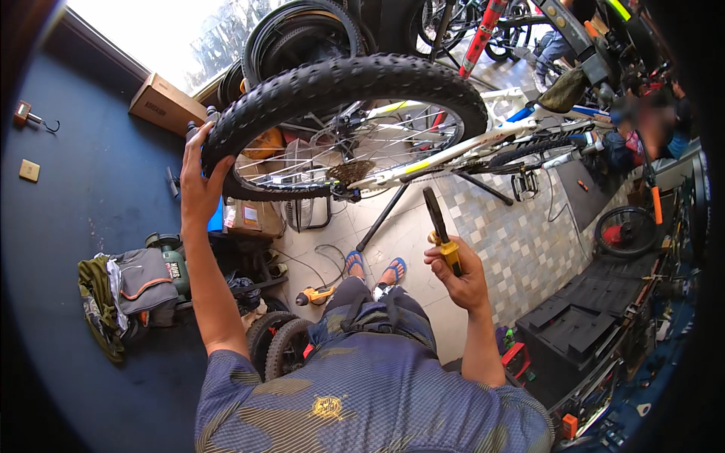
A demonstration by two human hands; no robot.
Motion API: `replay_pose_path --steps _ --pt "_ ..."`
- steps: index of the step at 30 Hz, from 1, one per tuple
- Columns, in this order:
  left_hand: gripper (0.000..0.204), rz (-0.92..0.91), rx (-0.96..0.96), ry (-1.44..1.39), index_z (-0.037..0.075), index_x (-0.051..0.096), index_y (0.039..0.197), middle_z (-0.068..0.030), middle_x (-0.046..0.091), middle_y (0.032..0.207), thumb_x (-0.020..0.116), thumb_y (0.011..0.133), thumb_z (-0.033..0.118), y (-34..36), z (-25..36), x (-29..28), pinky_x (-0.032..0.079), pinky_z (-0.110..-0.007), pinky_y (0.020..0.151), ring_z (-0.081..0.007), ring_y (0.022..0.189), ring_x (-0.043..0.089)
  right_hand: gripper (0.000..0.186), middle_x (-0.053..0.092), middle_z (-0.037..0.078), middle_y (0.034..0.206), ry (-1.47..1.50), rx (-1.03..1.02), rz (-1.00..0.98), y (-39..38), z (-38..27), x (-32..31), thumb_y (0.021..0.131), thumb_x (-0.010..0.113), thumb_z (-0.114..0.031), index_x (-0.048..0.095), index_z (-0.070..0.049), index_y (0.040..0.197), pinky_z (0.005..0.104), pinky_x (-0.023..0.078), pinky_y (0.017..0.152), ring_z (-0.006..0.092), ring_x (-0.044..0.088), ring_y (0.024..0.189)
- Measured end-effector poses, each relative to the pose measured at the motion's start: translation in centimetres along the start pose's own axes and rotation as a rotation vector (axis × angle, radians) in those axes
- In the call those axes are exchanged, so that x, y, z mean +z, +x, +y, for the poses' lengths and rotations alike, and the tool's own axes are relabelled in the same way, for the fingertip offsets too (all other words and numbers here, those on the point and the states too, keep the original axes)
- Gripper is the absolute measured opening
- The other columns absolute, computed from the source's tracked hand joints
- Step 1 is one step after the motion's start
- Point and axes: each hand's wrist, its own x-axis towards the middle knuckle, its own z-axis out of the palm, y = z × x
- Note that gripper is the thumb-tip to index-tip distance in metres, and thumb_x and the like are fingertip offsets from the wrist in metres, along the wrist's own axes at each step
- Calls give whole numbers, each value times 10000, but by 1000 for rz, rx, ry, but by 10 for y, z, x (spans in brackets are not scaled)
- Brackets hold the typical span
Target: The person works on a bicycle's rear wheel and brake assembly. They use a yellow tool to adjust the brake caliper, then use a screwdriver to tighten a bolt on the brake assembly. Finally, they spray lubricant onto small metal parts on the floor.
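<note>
Knobbly tyre (340, 81) at 12 o'clock; left grip (199, 175) curled round its 9 o'clock edge. Right grip (464, 276), 3 o'clock, clasping yellow-handled pliers (437, 219). Tyre might rotate away should left grip slacken.

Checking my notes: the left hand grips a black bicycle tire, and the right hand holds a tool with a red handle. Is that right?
Not quite: in the head view, the tool in the right hand has a yellow-and-black handle, not a red one. The left hand does grip the black bicycle tire.
</note>
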Motion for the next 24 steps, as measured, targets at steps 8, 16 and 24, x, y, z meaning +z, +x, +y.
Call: replay_pose_path --steps 8,16,24 --pt "624 -112 -289 -219 56 479 1520 -104 618 1387 672 931 -13 -39 -56 -9 501 -341 1047 -211 1305 590 264 717 77 1115 -128 128 36 -11 13 -31 983 752 -145 708 3 1197 297 549 846 160 704 950" --pt "511 -267 -498 -402 55 524 1434 -5 661 1251 519 941 -78 -53 -150 -14 508 -266 873 -104 1081 608 173 670 88 1153 -99 201 63 -6 29 -12 976 735 -135 743 -3 1088 320 557 862 187 708 958" --pt "226 -641 -416 -153 -20 738 1163 -44 745 968 702 981 110 90 -175 -27 533 -278 796 -84 872 648 179 679 54 1047 187 319 95 27 23 41 1010 710 -146 711 -4 1119 278 561 796 128 701 872"
